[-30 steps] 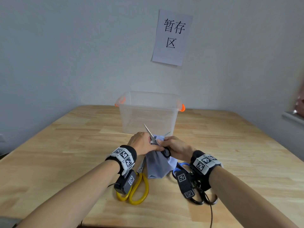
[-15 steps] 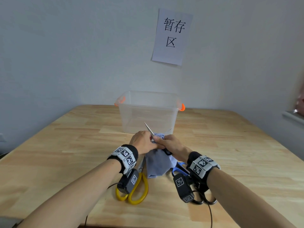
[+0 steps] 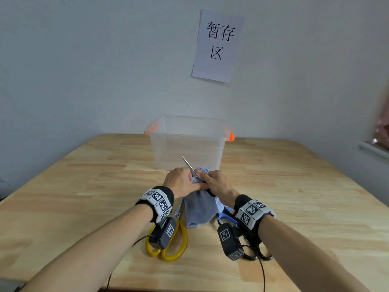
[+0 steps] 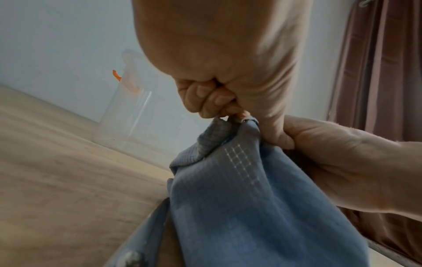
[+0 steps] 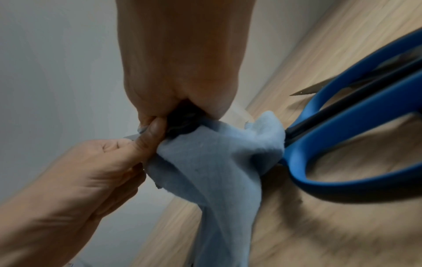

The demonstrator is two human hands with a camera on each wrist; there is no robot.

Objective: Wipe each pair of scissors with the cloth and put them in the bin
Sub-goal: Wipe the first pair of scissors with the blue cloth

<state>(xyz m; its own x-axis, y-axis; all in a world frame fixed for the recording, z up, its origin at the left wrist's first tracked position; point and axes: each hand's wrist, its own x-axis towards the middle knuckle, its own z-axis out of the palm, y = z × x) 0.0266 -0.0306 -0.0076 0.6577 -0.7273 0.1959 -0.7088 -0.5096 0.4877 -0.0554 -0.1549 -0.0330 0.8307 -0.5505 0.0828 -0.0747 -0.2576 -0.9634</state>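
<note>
Just in front of the clear bin (image 3: 187, 144), both hands meet over one pair of scissors. Its steel blade (image 3: 188, 164) points up and away from me. My right hand (image 3: 216, 183) grips the black handle (image 5: 182, 121). My left hand (image 3: 181, 182) is curled round the blue cloth (image 3: 200, 209), which is bunched against the blades and hangs down to the table. In the left wrist view the left fingers (image 4: 205, 97) are clenched on the cloth's top fold (image 4: 228, 130).
Three more pairs lie on the wooden table (image 3: 84, 186) under my wrists: yellow-handled scissors (image 3: 174, 247), blue-handled scissors (image 3: 226, 216) and black-handled scissors (image 3: 261, 253). The bin has orange handles (image 3: 231, 136) and stands near the wall. A paper sign (image 3: 217, 46) hangs above it.
Both hands with the scissors and cloth have drifted slightly forward and to the left, toward the bin. The grips look the same.
</note>
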